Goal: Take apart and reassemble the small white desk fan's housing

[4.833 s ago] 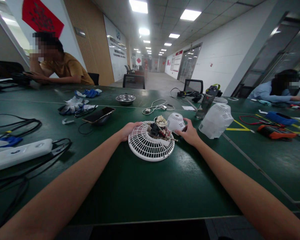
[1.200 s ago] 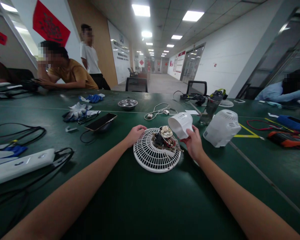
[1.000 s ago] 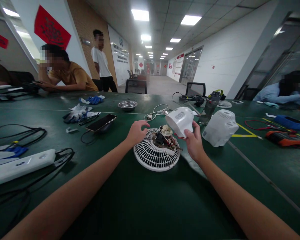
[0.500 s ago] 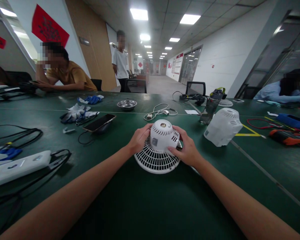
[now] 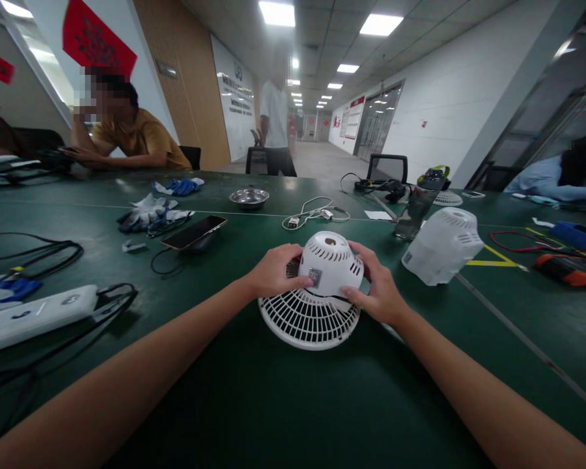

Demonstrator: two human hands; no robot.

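A white fan motor cover [image 5: 334, 264], round and slotted with a small label and a hole on top, sits over a white fan grille [image 5: 308, 329] on the green table. My left hand [image 5: 278, 270] grips the cover's left side, its thumb on the front beside the label. On the right side my right hand [image 5: 378, 286] is wrapped around it, thumb pressed low on the front. A dark line shows between the cover's lower edge and the grille. Both hands' far fingertips are partly hidden behind the cover.
To the right stand a translucent white housing [image 5: 442, 247] and a bottle [image 5: 415, 212]. A white cable [image 5: 312, 215] and a metal bowl [image 5: 249, 197] lie beyond; a phone [image 5: 195, 232], gloves [image 5: 151, 215] and a power strip [image 5: 39, 318] are left. Other people are around the table.
My left thumb has come round onto the front of the cover. The cover looks tilted and a dark gap shows beneath its front edge. The standing person has moved right.
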